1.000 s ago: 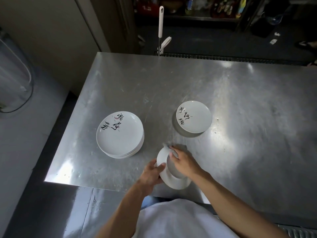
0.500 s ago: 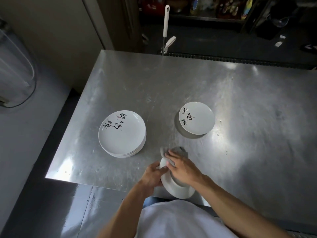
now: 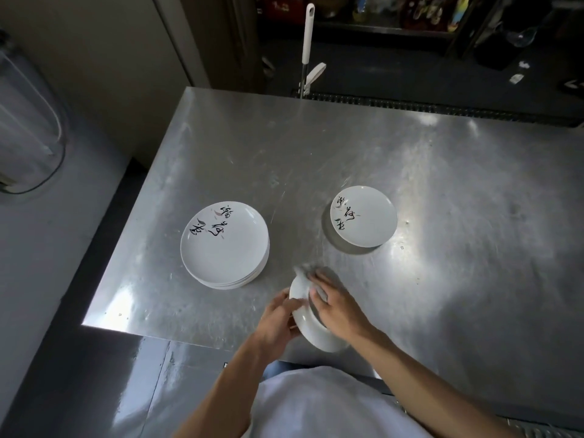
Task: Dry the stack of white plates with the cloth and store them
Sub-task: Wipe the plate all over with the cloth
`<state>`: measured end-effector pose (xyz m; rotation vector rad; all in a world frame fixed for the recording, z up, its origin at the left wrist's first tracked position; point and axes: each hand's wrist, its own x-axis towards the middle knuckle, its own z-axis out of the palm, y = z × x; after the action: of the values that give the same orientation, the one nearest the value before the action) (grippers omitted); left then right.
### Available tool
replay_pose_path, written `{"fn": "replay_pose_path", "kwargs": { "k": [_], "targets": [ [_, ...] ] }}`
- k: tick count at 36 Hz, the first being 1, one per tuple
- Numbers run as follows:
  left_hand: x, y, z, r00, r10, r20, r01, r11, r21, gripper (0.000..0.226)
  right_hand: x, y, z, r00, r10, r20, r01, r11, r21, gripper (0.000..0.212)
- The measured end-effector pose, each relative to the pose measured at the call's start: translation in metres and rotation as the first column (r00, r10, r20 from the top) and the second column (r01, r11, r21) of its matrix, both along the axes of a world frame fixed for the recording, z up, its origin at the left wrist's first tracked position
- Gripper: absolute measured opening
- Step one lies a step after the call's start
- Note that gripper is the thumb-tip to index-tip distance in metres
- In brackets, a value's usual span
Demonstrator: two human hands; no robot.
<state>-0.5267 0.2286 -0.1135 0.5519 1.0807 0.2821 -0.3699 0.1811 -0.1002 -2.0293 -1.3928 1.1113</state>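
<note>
— Between the two hands, what is being gripped?

— One white plate (image 3: 316,335), tilted up on edge over the near edge of the desk (image 3: 442,184). The left hand (image 3: 278,324) has its fingers (image 3: 286,306) curled round the plate's left rim. The right hand (image 3: 339,308) has its fingers (image 3: 319,279) closed over the grey cloth (image 3: 305,271), pressing it onto the inner face and over the far rim.

— Why tilted rather than flat?

— My guess is that, held off the desk, both faces and the rim can be reached. The left fingers can also turn it while the right ones rub.

— And the other plates?

— Beyond the left fingers, well apart from them, the stack (image 3: 224,245) sits flat on the desk. Beyond the right fingers a single plate (image 3: 363,216) lies alone, face up.

— Why two places?

— Probably wet ones on one side and dried ones on the other, so nothing gets mixed. I cannot tell for sure which is which, though the single plate looks like the start of the finished pile.

— How far along, then?

— Early, I'd judge. Most of the stack waits, and nothing is stored yet.
</note>
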Motion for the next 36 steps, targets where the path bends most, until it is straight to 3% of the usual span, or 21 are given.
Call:
{"fn": "replay_pose_path", "kwargs": {
  "k": [3,4,7,11,12,15,18,20,23,25,29,34,36],
  "targets": [
    [-0.004,-0.002,0.001,0.995,-0.081,0.056,0.08,0.997,0.011,0.052,0.004,-0.009,-0.003,0.965,0.244,0.099,-0.25,0.966,0.058,0.042],
    [-0.004,-0.003,0.001,0.995,-0.077,0.065,0.077,0.997,0.007,0.051,0.007,-0.008,-0.006,0.954,0.256,0.156,-0.269,0.961,0.068,0.043],
    [0.0,-0.002,0.004,0.997,-0.056,0.062,0.057,0.998,-0.007,0.05,0.016,0.001,-0.003,0.979,0.086,0.184,-0.091,0.996,0.016,0.043],
    [0.002,-0.001,0.004,0.997,-0.048,0.062,0.049,0.999,-0.002,0.041,0.007,0.003,0.0,0.918,0.322,0.23,-0.366,0.913,0.181,0.04],
    [0.001,0.0,0.005,0.997,-0.048,0.058,0.048,0.999,-0.004,0.042,0.007,0.003,0.0,0.923,0.291,0.251,-0.342,0.92,0.19,0.038],
    [-0.001,0.002,0.008,0.996,-0.059,0.06,0.06,0.998,-0.018,0.049,0.008,0.009,0.0,0.965,-0.008,0.263,-0.026,0.992,0.127,0.035],
    [-0.004,0.001,0.006,0.995,-0.087,0.045,0.087,0.996,-0.011,0.035,-0.001,0.004,0.003,0.953,0.247,0.174,-0.272,0.952,0.141,0.039],
    [-0.007,-0.001,0.003,0.996,-0.084,0.026,0.085,0.996,-0.012,0.028,0.002,0.001,0.006,0.944,0.308,0.116,-0.323,0.933,0.157,0.038],
    [-0.003,0.001,0.009,0.992,-0.116,0.052,0.116,0.993,0.013,0.04,0.011,0.011,0.005,0.99,0.071,0.121,-0.067,0.997,-0.032,0.04],
    [0.003,0.0,0.011,0.995,-0.096,0.035,0.095,0.995,0.036,0.048,0.012,0.019,0.004,0.989,-0.126,0.075,0.136,0.979,-0.152,0.038],
    [0.008,-0.006,0.003,0.988,0.148,-0.038,-0.148,0.989,-0.008,0.042,0.019,0.027,0.002,0.936,-0.353,0.01,0.347,0.912,-0.218,0.042],
    [0.002,-0.001,0.005,0.996,0.085,0.015,-0.081,0.982,-0.173,0.045,0.021,0.019,0.003,0.968,-0.25,-0.002,0.242,0.939,-0.246,0.044],
    [-0.001,0.0,0.003,0.999,0.027,0.044,-0.02,0.988,-0.156,0.042,0.019,0.013,0.01,0.988,-0.151,-0.033,0.142,0.972,-0.188,0.039]
  ]
}}
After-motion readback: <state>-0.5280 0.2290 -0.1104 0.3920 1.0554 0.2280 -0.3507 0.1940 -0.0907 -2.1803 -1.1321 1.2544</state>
